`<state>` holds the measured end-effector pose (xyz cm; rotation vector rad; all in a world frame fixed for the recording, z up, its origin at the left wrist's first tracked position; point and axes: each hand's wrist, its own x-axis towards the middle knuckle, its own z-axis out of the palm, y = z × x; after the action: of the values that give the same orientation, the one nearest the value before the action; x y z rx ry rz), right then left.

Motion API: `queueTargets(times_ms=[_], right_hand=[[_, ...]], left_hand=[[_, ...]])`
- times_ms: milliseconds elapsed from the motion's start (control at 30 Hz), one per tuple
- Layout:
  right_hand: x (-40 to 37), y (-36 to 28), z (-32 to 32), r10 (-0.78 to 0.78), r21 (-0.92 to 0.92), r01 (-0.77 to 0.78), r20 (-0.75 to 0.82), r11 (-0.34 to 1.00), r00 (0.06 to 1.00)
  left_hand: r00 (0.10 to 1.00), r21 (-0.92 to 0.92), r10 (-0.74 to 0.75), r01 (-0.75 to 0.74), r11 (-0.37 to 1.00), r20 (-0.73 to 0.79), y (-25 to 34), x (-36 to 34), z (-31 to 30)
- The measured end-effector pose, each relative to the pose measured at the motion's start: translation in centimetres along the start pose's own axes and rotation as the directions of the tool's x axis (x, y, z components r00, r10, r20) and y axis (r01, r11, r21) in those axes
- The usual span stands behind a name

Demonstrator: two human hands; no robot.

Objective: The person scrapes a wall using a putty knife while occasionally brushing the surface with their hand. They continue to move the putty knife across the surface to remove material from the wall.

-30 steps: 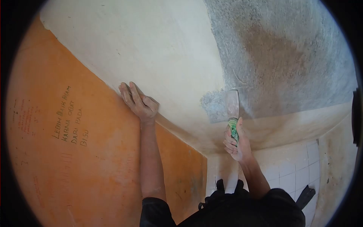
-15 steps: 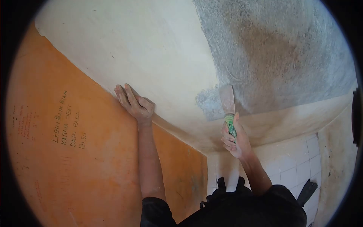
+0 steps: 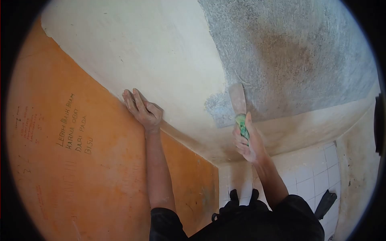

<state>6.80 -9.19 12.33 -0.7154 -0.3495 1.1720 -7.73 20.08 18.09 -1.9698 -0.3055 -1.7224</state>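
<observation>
My right hand (image 3: 248,140) is wrapped round the green handle of a scraper (image 3: 237,98). Its flat metal blade lies against the wall, over the left border of a rough grey patch (image 3: 289,56). A smaller grey bared area (image 3: 219,110) sits just left of the blade, surrounded by smooth cream-white coating (image 3: 161,52). My left hand (image 3: 145,112) rests on the cream wall close to the corner with the orange wall; its fingers are stretched out and it holds nothing.
An orange wall (image 3: 100,168) with handwriting runs along the left. White floor tiles (image 3: 301,174) lie below, with a dark object (image 3: 326,204) on them at the right. Another stained wall section (image 3: 358,160) stands at the far right.
The scraper and my right hand have shifted slightly up and left along the wall. My left hand stays in place on the wall. The view has tilted a little.
</observation>
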Motion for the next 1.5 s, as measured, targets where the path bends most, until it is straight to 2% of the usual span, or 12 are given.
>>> queueTargets(times_ms=[100,167,267,367,600,667,900,1100,1200,1400,1467,1500], right_hand=[[0.8,-0.8,0.5,0.029,0.024,-0.030,0.030,0.999,0.999],[2.4,-3.1,3.9,-0.032,0.010,0.031,0.146,0.999,0.989],[1.5,-3.7,6.1,-0.005,0.028,0.002,0.106,1.000,0.994],[0.5,0.6,0.3,0.003,0.114,-0.005,0.020,0.993,1.000],[0.0,-1.5,2.5,0.013,0.033,-0.014,0.057,0.999,0.998],[-0.3,-0.4,0.9,0.001,0.032,0.000,-0.036,0.999,0.999],[-0.4,-1.4,2.5,0.058,0.057,-0.055,-0.057,0.997,0.997],[0.5,-2.2,2.4,0.071,-0.028,-0.070,0.042,0.997,0.997],[-0.5,-1.6,1.6,0.039,-0.061,-0.040,-0.028,0.997,0.999],[1.3,-3.9,4.2,0.013,-0.045,-0.011,0.055,0.999,0.998],[1.3,-4.7,5.7,-0.065,-0.069,0.072,0.102,0.995,0.993],[1.3,-3.7,4.5,-0.067,-0.071,0.076,0.111,0.995,0.992]], left_hand=[[1.000,0.013,-0.023,0.023,1.000,-0.016,-0.2,0.2,0.3],[0.999,0.011,-0.003,0.004,1.000,-0.036,-0.1,0.3,0.4],[1.000,0.011,-0.012,0.012,1.000,-0.016,-0.1,0.3,0.1],[1.000,0.048,-0.014,0.015,0.999,-0.010,-0.4,0.0,0.3],[1.000,0.028,-0.004,0.005,1.000,-0.030,-0.5,0.2,0.5],[1.000,0.012,-0.011,0.011,1.000,-0.009,-0.5,-0.2,0.4],[1.000,0.025,-0.011,0.011,1.000,-0.008,-0.3,-0.5,0.2],[1.000,0.024,-0.005,0.005,1.000,0.003,-0.7,-0.2,0.2],[1.000,0.011,-0.015,0.015,1.000,0.008,-0.1,-0.8,-0.1],[0.989,0.011,-0.111,0.111,0.994,0.093,0.8,-1.1,-0.6],[0.949,-0.045,-0.254,0.267,0.963,0.188,2.2,-0.6,-1.8],[0.951,-0.042,-0.252,0.264,0.964,0.180,3.0,-0.3,-2.6]])
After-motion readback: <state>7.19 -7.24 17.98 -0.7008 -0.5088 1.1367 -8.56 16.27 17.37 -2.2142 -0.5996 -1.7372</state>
